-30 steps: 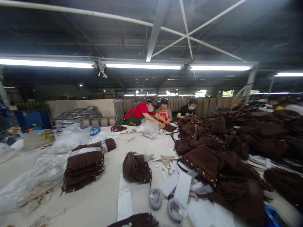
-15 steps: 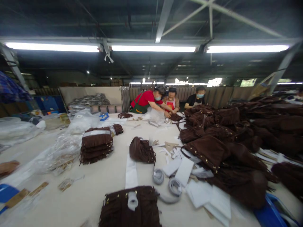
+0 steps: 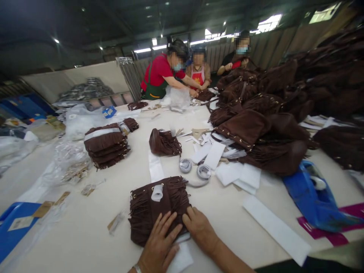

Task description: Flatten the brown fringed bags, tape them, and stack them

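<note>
A dark brown fringed bag (image 3: 150, 216) lies on the table in front of me, with brass eyelets and a white paper roll on its upper part. My left hand (image 3: 160, 242) rests flat on its lower front, fingers stretched out. At the bag's lower right edge, my right hand (image 3: 201, 229) has its fingers curled in and closed on the brown material. White sheet material (image 3: 182, 258) pokes out beneath the bag near my hands. Just beyond it lie two rolled grey straps (image 3: 204, 171) and a smaller brown bag (image 3: 165, 142).
Stacked brown bags (image 3: 105, 146) stand at left, near clear plastic wrapping (image 3: 71, 151). A large pile of brown bags (image 3: 256, 129) fills the right side. White sheets (image 3: 239, 174) and a blue bin (image 3: 309, 193) lie nearer. Three people (image 3: 159, 77) are across the table.
Both my hands have come into view and onto the fringed bag. My view has tilted down, so the table and bags appear higher in the picture.
</note>
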`<state>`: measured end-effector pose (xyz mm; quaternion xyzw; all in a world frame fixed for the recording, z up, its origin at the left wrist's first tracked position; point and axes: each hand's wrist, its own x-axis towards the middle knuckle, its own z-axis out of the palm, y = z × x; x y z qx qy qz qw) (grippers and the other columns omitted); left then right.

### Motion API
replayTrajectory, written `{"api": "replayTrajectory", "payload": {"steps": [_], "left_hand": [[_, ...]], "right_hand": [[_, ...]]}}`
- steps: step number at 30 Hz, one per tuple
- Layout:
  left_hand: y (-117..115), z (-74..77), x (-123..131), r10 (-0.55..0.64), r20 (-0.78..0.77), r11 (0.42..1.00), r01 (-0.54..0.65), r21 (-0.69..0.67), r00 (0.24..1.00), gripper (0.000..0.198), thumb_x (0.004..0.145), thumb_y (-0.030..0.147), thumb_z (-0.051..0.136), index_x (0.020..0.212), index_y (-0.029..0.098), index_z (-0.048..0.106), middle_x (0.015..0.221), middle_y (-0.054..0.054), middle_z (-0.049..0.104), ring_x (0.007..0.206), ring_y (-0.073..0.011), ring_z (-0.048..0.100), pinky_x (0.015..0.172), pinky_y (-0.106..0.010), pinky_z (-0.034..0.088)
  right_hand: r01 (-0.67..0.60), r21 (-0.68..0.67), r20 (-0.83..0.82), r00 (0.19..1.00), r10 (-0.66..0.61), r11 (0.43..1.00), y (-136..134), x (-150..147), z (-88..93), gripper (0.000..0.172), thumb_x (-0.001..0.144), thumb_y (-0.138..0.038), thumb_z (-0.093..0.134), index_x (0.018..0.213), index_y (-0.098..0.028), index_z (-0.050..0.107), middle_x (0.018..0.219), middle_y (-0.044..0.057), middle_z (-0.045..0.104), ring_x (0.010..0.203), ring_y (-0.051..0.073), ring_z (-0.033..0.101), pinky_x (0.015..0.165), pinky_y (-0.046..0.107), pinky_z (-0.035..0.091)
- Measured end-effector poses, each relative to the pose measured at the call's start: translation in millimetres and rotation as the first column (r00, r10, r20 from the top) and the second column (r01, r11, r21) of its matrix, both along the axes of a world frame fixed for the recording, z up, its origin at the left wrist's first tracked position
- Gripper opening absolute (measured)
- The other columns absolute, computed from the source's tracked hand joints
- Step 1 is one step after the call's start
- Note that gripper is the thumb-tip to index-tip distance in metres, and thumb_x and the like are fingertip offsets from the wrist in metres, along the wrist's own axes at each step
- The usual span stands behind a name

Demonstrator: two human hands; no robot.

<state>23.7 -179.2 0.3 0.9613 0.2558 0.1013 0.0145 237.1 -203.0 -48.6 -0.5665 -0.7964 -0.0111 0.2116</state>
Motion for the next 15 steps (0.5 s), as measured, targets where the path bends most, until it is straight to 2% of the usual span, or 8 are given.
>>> {"api": "replayTrajectory", "payload": {"steps": [3,5,7,9,10,12,15], "left_hand": [[5,15.4,1,-0.025,-0.018,0.997,0.023,-0.071,1.0,0.049,0.094,0.035,0.053,0.141,0.025,0.044,0.152,-0.009,0.039,0.138,-0.0287,0.039,0.108,-0.052,0.043],[12,23.7,7,0.026,-0.01,0.992,-0.027,-0.124,1.0,0.034,0.095,0.033,0.05,0.128,0.026,0.056,0.14,-0.008,0.053,0.126,-0.0245,0.052,0.1,-0.044,0.051],[18,26.1,16,0.114,0.005,0.982,-0.112,-0.15,0.993,0.023,0.097,0.028,0.047,0.112,0.024,0.063,0.122,-0.008,0.064,0.108,-0.022,0.062,0.09,-0.041,0.056],[23,21.7,24,0.173,0.033,0.979,-0.168,-0.119,0.984,0.021,0.096,0.023,0.045,0.104,0.02,0.064,0.11,-0.009,0.067,0.097,-0.0221,0.064,0.084,-0.041,0.056],[25,17.6,27,0.177,0.051,0.982,-0.172,-0.083,0.983,0.02,0.094,0.022,0.046,0.104,0.019,0.064,0.11,-0.009,0.067,0.098,-0.0231,0.063,0.085,-0.043,0.055],[27,7.9,30,0.162,0.082,0.986,-0.164,0.015,0.983,0.026,0.09,0.021,0.051,0.113,0.018,0.062,0.121,-0.011,0.063,0.111,-0.0267,0.059,0.093,-0.046,0.051],[29,-4.5,30,0.186,0.061,0.972,-0.193,0.131,0.981,0.053,0.085,0.022,0.055,0.137,0.014,0.048,0.145,-0.012,0.047,0.135,-0.0319,0.04,0.103,-0.047,0.042]], "right_hand": [[-0.006,-0.003,-0.003,1.0,0.006,1.0,1,1,0.8,0.022,0.08,-0.014,0.071,0.086,-0.022,0.052,0.087,0.003,0.054,0.079,0.023,0.05,0.064,0.032,0.042],[-0.007,-0.003,-0.009,1.0,0.007,1.0,2,1,1.4,0.023,0.079,-0.014,0.072,0.086,-0.022,0.052,0.086,0.003,0.054,0.078,0.023,0.05,0.064,0.032,0.041],[-0.004,0.011,-0.011,1.0,0.004,1.0,3,-1,-0.3,0.023,0.079,-0.013,0.071,0.085,-0.022,0.051,0.085,0.003,0.054,0.077,0.023,0.05,0.063,0.032,0.041],[0.008,0.029,-0.012,1.0,-0.007,1.0,3,-3,-4.6,0.021,0.08,-0.012,0.068,0.084,-0.022,0.051,0.084,0.003,0.055,0.076,0.023,0.05,0.063,0.032,0.042],[0.013,0.037,-0.011,1.0,-0.012,0.999,3,-4,-6.8,0.02,0.08,-0.011,0.067,0.084,-0.022,0.051,0.084,0.004,0.055,0.076,0.023,0.05,0.063,0.032,0.042],[0.005,0.03,-0.003,1.0,-0.005,1.0,2,-2,-7.6,0.019,0.08,-0.009,0.064,0.085,-0.022,0.051,0.084,0.004,0.056,0.075,0.022,0.051,0.064,0.032,0.044],[-0.067,-0.119,0.008,0.998,0.068,0.991,2,14,10.6,0.023,0.076,-0.004,0.059,0.088,-0.022,0.052,0.089,0.004,0.059,0.077,0.021,0.054,0.066,0.03,0.046]]}}
